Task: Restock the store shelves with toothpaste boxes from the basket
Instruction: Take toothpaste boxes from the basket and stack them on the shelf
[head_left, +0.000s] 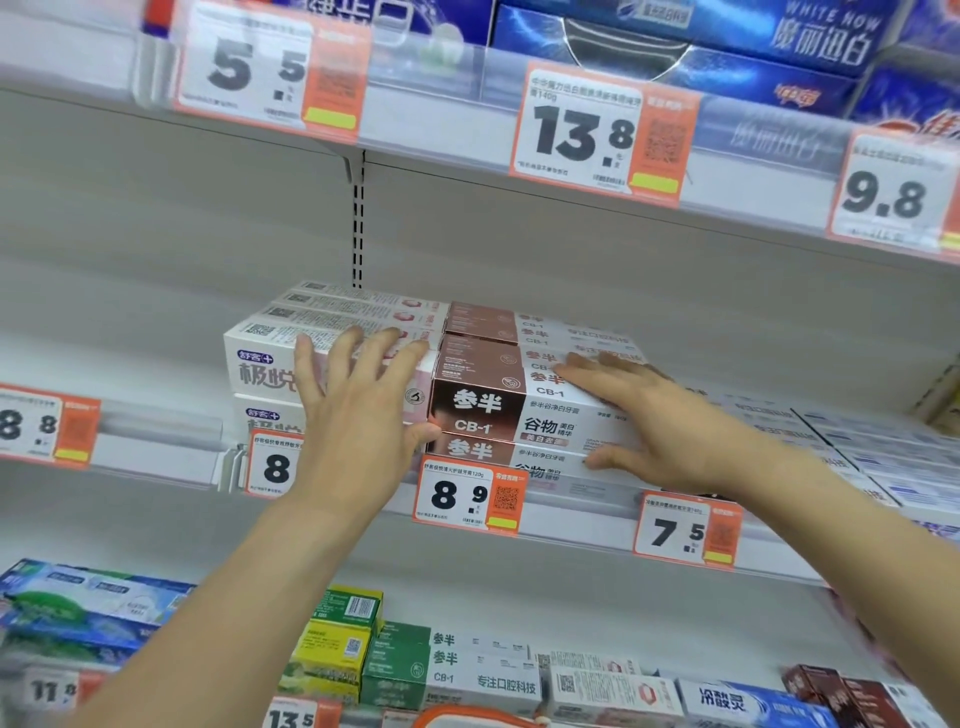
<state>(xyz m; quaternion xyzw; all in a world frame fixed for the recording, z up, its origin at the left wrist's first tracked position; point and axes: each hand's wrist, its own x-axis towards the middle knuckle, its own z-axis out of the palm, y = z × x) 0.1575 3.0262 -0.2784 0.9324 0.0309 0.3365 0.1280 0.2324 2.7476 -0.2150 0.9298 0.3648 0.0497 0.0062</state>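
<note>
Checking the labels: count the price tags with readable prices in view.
8. Top rail: 5.5, 13.8, 9.8. Middle rail: 8.8, one behind the left hand, 8.9, 7.5. Bottom: 13.5. Others blurred.

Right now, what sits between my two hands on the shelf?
In the head view, the brown toothpaste boxes lie between the left hand and right hand.

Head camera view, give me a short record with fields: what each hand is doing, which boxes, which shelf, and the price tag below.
left hand: left hand spread flat against the front of the white toothpaste boxes
right hand: right hand resting fingers-straight on the brown-and-white CB-1 toothpaste boxes
box layout: the two stacks sit side by side, touching
shelf: middle shelf
price tag below: 8.9 tag
basket: not identifiable
</note>
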